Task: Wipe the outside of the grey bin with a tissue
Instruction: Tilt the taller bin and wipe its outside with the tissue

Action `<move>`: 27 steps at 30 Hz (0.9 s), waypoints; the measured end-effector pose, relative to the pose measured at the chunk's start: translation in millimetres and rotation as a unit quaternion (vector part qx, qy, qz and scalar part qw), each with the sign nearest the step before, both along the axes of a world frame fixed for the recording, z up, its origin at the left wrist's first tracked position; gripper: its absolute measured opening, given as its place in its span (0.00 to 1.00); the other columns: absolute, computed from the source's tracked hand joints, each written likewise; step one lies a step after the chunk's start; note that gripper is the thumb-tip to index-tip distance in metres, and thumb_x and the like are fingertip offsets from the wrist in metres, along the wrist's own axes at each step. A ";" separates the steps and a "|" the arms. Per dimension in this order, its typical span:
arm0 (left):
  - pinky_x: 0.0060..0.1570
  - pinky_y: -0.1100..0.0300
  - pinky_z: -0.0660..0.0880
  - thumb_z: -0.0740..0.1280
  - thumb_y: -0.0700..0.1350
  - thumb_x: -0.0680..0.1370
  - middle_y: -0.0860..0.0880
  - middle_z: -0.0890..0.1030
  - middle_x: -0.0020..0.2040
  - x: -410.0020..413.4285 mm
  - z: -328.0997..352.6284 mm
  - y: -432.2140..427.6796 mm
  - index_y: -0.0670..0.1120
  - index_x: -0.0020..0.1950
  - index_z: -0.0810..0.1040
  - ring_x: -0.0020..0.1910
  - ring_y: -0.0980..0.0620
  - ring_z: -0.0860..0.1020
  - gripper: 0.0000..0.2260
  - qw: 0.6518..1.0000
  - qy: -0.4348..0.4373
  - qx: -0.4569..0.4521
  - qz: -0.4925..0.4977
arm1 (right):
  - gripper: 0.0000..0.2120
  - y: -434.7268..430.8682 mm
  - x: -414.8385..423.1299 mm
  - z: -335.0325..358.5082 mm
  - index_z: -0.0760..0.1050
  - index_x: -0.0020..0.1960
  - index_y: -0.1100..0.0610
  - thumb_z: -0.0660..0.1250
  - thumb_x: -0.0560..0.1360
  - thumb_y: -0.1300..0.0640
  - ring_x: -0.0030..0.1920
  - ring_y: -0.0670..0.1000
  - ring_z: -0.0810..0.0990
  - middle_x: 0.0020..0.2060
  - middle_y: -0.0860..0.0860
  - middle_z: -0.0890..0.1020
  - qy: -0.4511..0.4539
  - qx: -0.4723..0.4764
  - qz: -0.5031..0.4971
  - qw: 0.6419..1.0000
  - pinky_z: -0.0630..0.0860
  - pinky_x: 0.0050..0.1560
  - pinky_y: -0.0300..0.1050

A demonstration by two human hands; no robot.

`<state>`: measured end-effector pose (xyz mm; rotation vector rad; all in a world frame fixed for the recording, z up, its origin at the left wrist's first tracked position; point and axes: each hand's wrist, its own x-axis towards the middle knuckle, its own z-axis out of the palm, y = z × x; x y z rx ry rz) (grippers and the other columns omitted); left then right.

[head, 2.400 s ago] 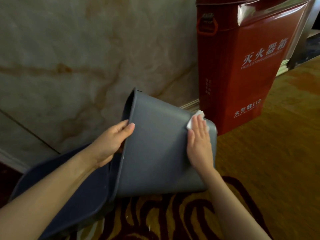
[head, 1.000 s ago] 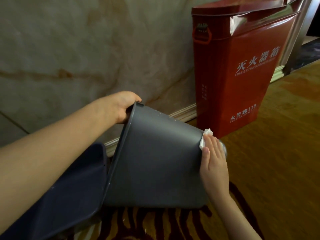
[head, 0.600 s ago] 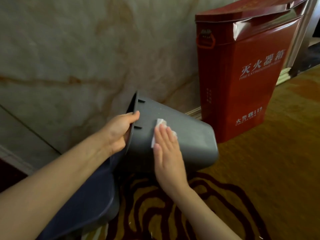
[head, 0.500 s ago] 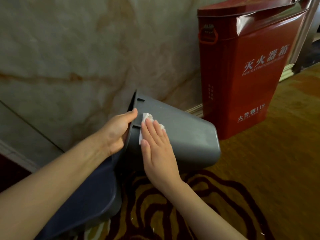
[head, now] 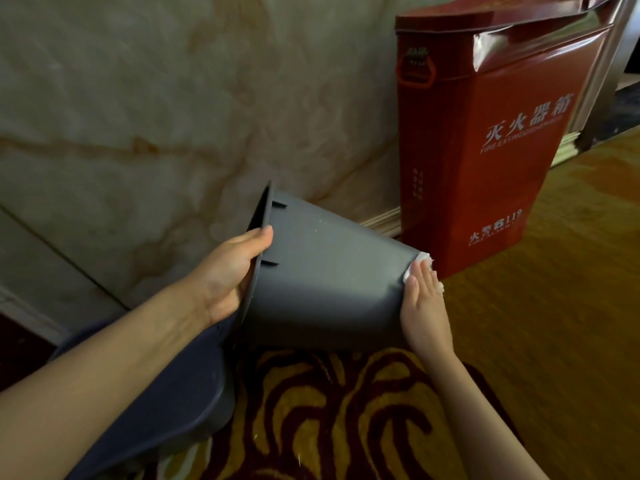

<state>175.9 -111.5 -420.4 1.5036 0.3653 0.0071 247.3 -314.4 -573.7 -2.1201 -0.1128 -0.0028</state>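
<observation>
Two hands work the grey bin [head: 329, 285]: left hand [head: 228, 275] gripping its rim, right hand [head: 424, 306], flat, pressing the tissue [head: 420, 266] beneath its fingers, having swept from rim to base, another stroke done.

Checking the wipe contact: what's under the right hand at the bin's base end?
A white tissue pokes out beneath the right hand, pressed to the bin. Most of it is covered by the palm.

grey bin [head: 329, 282] tipped on its side, rim leftward, crumpled white tissue [head: 425, 269] against its base edge
</observation>
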 end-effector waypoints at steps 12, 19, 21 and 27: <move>0.43 0.69 0.78 0.53 0.46 0.81 0.55 0.86 0.49 -15.0 -3.1 -8.6 0.51 0.53 0.79 0.51 0.60 0.82 0.15 0.998 -0.028 0.014 -0.049 | 0.22 88.0 -38.3 93.9 0.53 0.75 0.54 0.47 0.82 0.54 0.76 0.45 0.47 0.76 0.48 0.54 -0.227 0.057 0.233 0.944 0.43 0.75 0.40; 0.45 0.64 0.80 0.58 0.48 0.78 0.53 0.85 0.52 -26.3 -3.0 1.4 0.50 0.56 0.78 0.52 0.56 0.82 0.12 0.998 0.031 0.012 -0.059 | 0.20 35.4 11.7 54.1 0.59 0.73 0.57 0.46 0.82 0.57 0.76 0.50 0.54 0.75 0.52 0.59 -0.086 0.026 0.106 0.990 0.46 0.74 0.42; 0.46 0.61 0.81 0.62 0.48 0.73 0.49 0.85 0.53 -33.0 -0.4 8.3 0.48 0.57 0.79 0.53 0.53 0.82 0.14 0.996 0.051 -0.010 -0.072 | 0.21 15.0 13.5 38.1 0.58 0.73 0.55 0.45 0.82 0.55 0.75 0.49 0.54 0.75 0.50 0.59 -0.055 0.012 0.086 0.995 0.46 0.73 0.40; 0.36 0.56 0.80 0.62 0.55 0.72 0.47 0.81 0.34 -5.8 31.3 3.8 0.45 0.44 0.80 0.33 0.50 0.80 0.15 0.993 0.101 -0.024 -0.054 | 0.23 -0.7 -22.8 14.2 0.54 0.75 0.49 0.43 0.81 0.49 0.74 0.40 0.50 0.75 0.44 0.57 -0.074 0.009 0.063 0.995 0.47 0.71 0.36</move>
